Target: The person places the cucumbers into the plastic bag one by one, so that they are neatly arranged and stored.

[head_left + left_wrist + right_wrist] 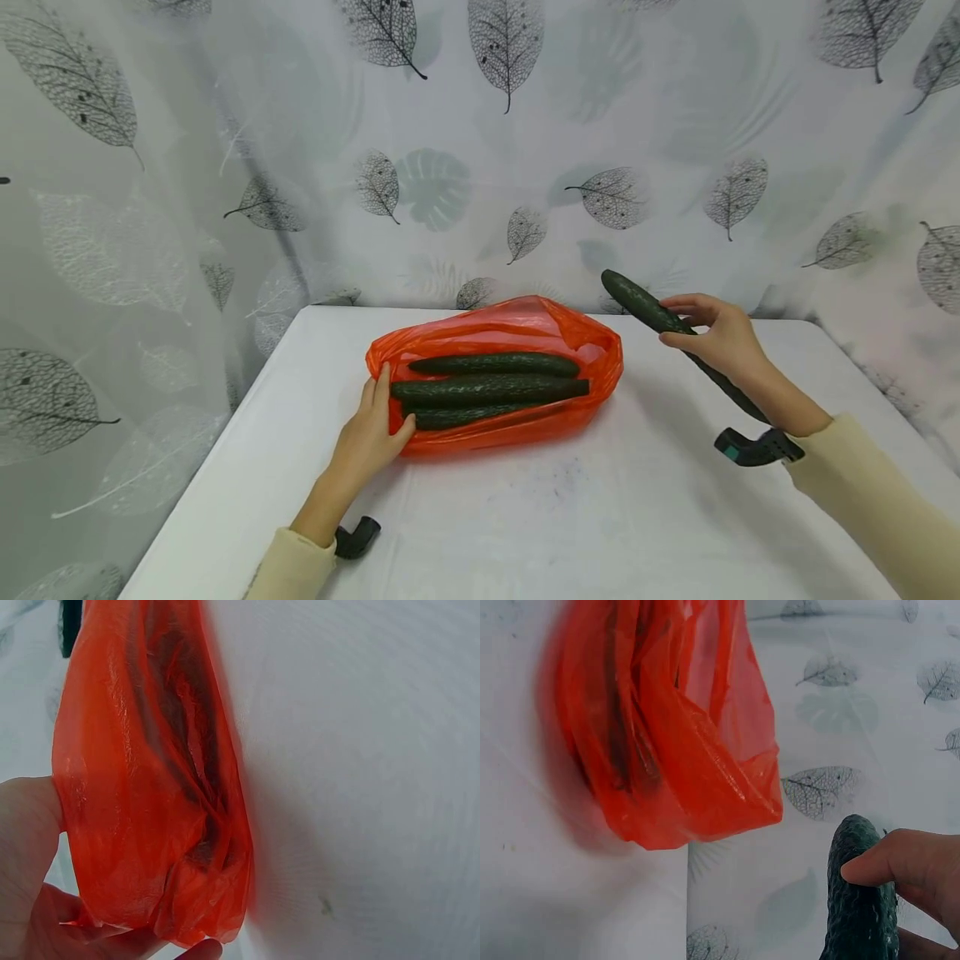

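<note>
An orange-red plastic bag (517, 432) lies on the table with its mouth spread upward. Inside it are 3 dark green cucumbers (491, 389), side by side and lengthwise. My left hand (365, 437) holds the bag's left end, thumb on the near side and fingers at the far side. In the left wrist view, the fingers curl about the crumpled film (112, 787). Up to the right of the bag, my right hand (723, 337) grips another long cucumber (636, 298) between thumb and fingers, tilted with its far end pointing up and left.
A white table (480, 533) carries the bag near its back edge. Behind and to the left hangs a curtain with a leaf print (525, 183). Black wrist devices (757, 448) sit at both wrists, below beige sleeves (870, 500).
</note>
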`<state>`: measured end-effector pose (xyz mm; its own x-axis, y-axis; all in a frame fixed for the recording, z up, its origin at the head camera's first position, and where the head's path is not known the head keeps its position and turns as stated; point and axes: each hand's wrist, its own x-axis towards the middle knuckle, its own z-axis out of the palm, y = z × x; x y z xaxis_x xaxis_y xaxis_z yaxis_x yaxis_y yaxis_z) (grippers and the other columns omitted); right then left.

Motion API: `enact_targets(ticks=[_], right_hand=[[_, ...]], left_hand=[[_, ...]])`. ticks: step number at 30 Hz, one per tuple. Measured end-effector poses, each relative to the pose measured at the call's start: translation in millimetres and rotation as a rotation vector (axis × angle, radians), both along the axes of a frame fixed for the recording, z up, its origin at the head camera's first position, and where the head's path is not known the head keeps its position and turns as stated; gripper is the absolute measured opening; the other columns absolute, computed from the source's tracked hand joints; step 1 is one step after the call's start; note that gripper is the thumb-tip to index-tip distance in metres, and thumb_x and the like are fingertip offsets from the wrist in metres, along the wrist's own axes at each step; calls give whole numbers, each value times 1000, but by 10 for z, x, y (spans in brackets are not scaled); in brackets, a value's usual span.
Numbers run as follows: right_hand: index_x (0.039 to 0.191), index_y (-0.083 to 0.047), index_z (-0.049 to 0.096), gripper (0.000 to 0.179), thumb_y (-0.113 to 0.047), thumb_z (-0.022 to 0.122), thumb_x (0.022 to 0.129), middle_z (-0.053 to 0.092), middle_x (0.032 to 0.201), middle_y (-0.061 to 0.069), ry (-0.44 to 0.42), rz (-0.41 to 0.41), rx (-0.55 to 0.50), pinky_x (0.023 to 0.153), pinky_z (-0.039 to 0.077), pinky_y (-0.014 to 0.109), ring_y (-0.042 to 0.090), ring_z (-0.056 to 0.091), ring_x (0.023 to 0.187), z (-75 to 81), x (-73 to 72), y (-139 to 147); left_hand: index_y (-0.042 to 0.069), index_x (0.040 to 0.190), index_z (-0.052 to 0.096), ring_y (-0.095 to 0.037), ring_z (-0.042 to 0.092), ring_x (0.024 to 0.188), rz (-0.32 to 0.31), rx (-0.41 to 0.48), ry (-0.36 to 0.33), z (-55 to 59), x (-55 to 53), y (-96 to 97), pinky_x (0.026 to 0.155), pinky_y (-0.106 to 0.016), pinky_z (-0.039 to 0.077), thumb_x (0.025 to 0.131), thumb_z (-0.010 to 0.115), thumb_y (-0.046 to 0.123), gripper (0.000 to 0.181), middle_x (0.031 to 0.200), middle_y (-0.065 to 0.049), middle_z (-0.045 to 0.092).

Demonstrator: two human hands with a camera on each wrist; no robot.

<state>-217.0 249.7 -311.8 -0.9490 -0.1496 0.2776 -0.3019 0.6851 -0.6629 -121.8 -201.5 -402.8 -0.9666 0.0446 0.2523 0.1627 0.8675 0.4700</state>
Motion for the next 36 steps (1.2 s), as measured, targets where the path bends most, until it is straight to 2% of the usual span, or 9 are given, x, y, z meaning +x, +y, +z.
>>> enact_targets(ticks=[7, 17, 23, 27, 36], right_hand=[[130, -4, 59, 48, -19, 74, 87, 60, 125, 24, 1, 45, -40, 65, 48, 10, 32, 59, 102, 105, -109, -211], [131, -5, 58, 49, -17, 74, 87, 60, 127, 22, -30, 109, -95, 68, 50, 11, 34, 59, 108, 193, -224, -528], [132, -4, 58, 49, -13, 73, 87, 61, 126, 24, 14, 166, -120, 68, 50, 9, 34, 59, 106, 311, -327, -692], [130, -6, 60, 47, -12, 73, 86, 62, 126, 20, -1, 163, -156, 70, 50, 11, 31, 60, 105, 381, -369, -848], [128, -8, 62, 45, -9, 74, 85, 64, 124, 16, -46, 219, -244, 74, 52, 16, 24, 61, 102, 354, -406, -1163]], left_hand=[[-7, 151, 19, -33, 62, 82, -1, -6, 21, -14, 3, -27, 67, -45, 57, 88, 68, 19, 84, 145, -27, 34], [-7, 151, 20, -29, 61, 72, -2, -3, 26, -20, 13, -33, 66, -44, 57, 87, 69, 19, 84, 144, -28, 35], [-6, 151, 20, -28, 60, 69, -4, 0, 53, 11, -44, -8, 65, -44, 57, 88, 69, 19, 84, 143, -27, 36], [-6, 151, 21, -27, 58, 65, 0, 3, 69, 42, -73, -7, 63, -44, 56, 87, 69, 19, 84, 142, -27, 37], [-6, 151, 20, -37, 64, 88, 5, 7, 25, -14, -29, -11, 71, -49, 57, 87, 69, 20, 85, 144, -28, 35]])
